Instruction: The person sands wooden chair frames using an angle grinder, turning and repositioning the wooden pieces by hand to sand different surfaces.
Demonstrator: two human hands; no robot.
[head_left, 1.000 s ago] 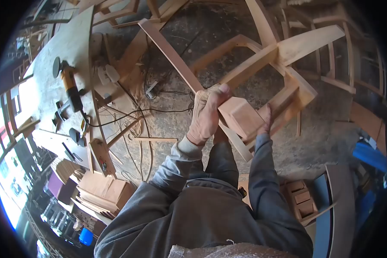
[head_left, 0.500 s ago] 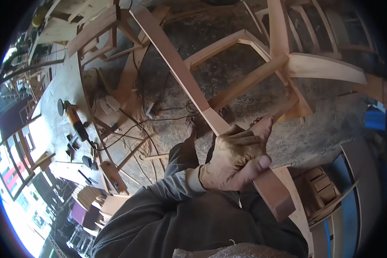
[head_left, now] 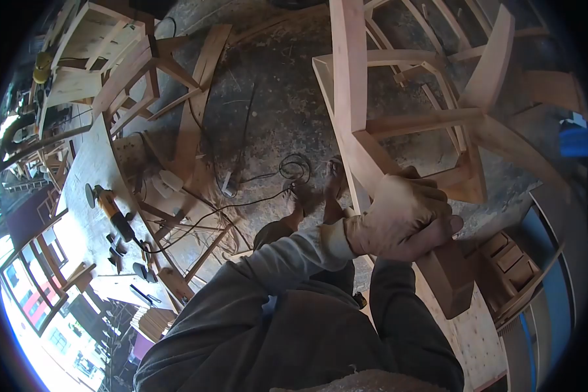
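A bare-wood chair frame [head_left: 424,122] stands tilted in front of me, its curved rails and legs spreading up and to the right. My left hand [head_left: 405,215] is wrapped round one thick angled member of it, with the thumb along the near side. The squared end [head_left: 452,291] of that member sticks out below the hand towards me. Of my right arm, the dark sleeve [head_left: 395,284] shows, running up beneath the left hand. My right hand is almost wholly hidden there, with perhaps a fingertip showing beyond the left hand.
An angle grinder [head_left: 113,212] lies on the pale worktable [head_left: 88,170] at left, its black cord [head_left: 202,208] trailing over the floor near my bare feet [head_left: 332,179]. More wooden frames [head_left: 127,72] stand at upper left. A drawer-like wooden box [head_left: 509,268] sits at right.
The chair frame has been turned, so its long member now points up instead of up-left. My left hand has moved up and right with it, keeping its grip. More of the right sleeve shows.
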